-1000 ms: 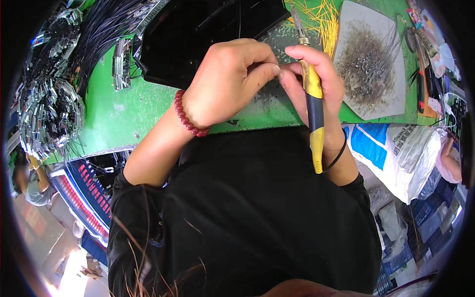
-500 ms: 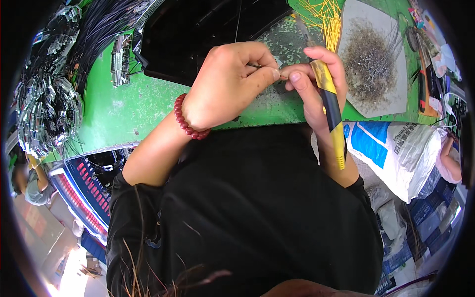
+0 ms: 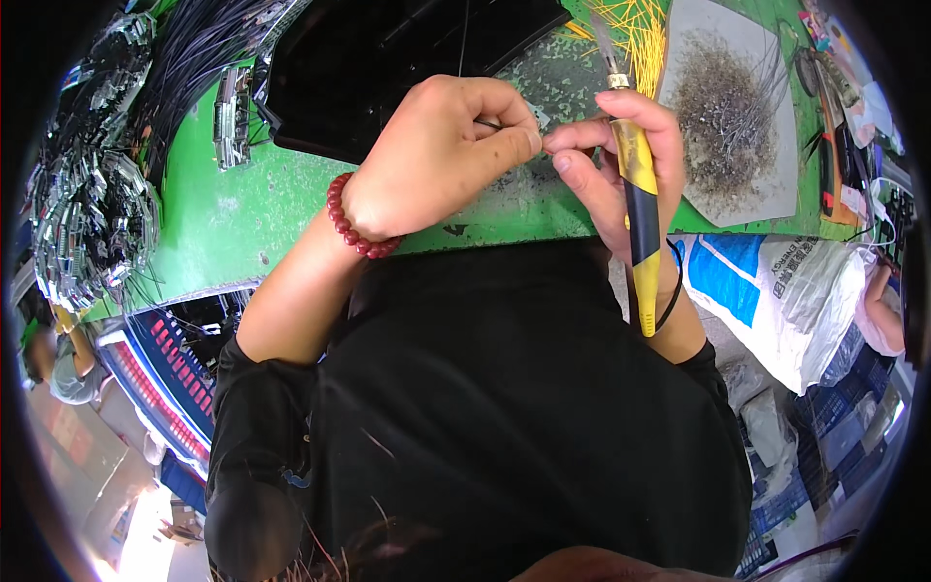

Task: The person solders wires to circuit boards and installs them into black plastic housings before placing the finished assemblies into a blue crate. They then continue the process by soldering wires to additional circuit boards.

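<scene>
My left hand (image 3: 451, 155), with a dark red bead bracelet (image 3: 341, 221) at the wrist, pinches a thin dark wire (image 3: 488, 123) between thumb and forefinger. What its fingertips meet at the end is too small to make out. In my right hand (image 3: 606, 199) rests a yellow and black soldering iron (image 3: 637, 179), its metal tip pointing away from me and its tail toward my forearm. The right thumb and a finger reach toward the left fingertips, almost meeting them. Just beyond the left hand lies a glossy black panel (image 3: 359, 82).
Bundled small circuit boards (image 3: 97, 209) and dark wires (image 3: 199, 58) crowd the left, near a small board stack (image 3: 233, 116). Yellow wires (image 3: 642, 44) lie behind the iron. A grey plate (image 3: 703, 199) carries dark debris at right, beside a red-handled tool (image 3: 827, 179) and a white bag (image 3: 776, 310).
My left hand has shifted slightly left. My right thumb and fingertips have drawn a little apart. The iron's tail has swung left toward me, and its black cord now shows.
</scene>
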Demonstrator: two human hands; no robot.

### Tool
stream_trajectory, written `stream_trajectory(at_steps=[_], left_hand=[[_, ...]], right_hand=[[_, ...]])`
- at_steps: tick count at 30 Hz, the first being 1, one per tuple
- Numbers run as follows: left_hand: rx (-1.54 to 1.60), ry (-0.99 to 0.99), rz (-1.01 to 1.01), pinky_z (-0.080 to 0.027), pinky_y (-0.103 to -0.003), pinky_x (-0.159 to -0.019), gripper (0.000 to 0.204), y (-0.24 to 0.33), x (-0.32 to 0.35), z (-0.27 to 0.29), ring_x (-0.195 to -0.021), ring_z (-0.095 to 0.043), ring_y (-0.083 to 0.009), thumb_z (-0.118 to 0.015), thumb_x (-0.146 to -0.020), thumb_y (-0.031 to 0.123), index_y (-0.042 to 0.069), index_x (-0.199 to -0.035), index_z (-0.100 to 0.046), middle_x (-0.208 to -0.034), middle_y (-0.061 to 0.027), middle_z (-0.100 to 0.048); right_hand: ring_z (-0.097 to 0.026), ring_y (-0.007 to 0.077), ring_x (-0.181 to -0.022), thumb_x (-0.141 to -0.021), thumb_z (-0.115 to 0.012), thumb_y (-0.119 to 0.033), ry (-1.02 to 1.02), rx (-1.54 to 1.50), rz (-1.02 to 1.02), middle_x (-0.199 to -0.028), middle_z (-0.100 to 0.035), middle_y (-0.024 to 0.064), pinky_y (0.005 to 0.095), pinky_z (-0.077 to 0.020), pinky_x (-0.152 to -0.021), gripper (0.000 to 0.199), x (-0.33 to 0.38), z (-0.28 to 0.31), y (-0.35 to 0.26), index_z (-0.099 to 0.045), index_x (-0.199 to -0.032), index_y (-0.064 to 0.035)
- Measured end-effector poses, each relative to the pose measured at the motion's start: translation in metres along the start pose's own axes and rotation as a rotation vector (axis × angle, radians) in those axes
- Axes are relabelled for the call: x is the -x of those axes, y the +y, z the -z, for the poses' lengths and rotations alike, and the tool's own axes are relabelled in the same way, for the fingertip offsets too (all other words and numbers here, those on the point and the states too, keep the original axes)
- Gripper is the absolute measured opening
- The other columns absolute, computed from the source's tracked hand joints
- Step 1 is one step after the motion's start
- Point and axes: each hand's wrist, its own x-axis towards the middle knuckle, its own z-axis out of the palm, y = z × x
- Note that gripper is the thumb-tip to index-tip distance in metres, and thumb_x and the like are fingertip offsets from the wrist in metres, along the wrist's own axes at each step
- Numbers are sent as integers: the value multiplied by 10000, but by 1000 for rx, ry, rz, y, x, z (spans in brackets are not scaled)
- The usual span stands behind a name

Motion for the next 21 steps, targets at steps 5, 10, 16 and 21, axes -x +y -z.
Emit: stream_trajectory(at_steps=[5, 10, 16, 21], left_hand=[[-18, -87, 29, -394, -161, -573, 127, 6, -2, 7, -664, -477, -1, -640, -895, 90, -33, -865, -629, -748, 30, -583], [-30, -152, 43, -428, -176, -619, 107, 3, -4, 10, -715, -499, -13, -636, -888, 74, -32, -873, -632, -778, 21, -596], [-60, -149, 36, -444, -183, -641, 110, 2, -5, 7, -743, -521, -21, -644, -879, 62, -46, -862, -628, -804, -4, -631], [-326, 55, -98, -444, -233, -610, 68, 4, 2, -3, -679, -545, -79, -667, -820, 30, -24, -834, -629, -781, -35, -598]], right_hand=[[-679, 143, -830, -790, -686, 90, -62, -28, -18, -952, -618, 81, 244, -534, -708, 442, -4, 4, -1, -506, -1177, -23], [-688, 156, -858, -791, -680, 93, -72, -51, -15, -999, -581, 82, 255, -550, -728, 410, -4, 4, 2, -527, -1154, -25], [-671, 134, -789, -790, -654, 105, -76, -10, 25, -1010, -572, 79, 252, -546, -705, 408, 0, 1, 7, -523, -1151, -34], [-645, 101, -743, -804, -628, 97, 23, 176, 76, -836, -638, 55, 234, -528, -674, 383, 6, -5, 11, -518, -1143, -44]])
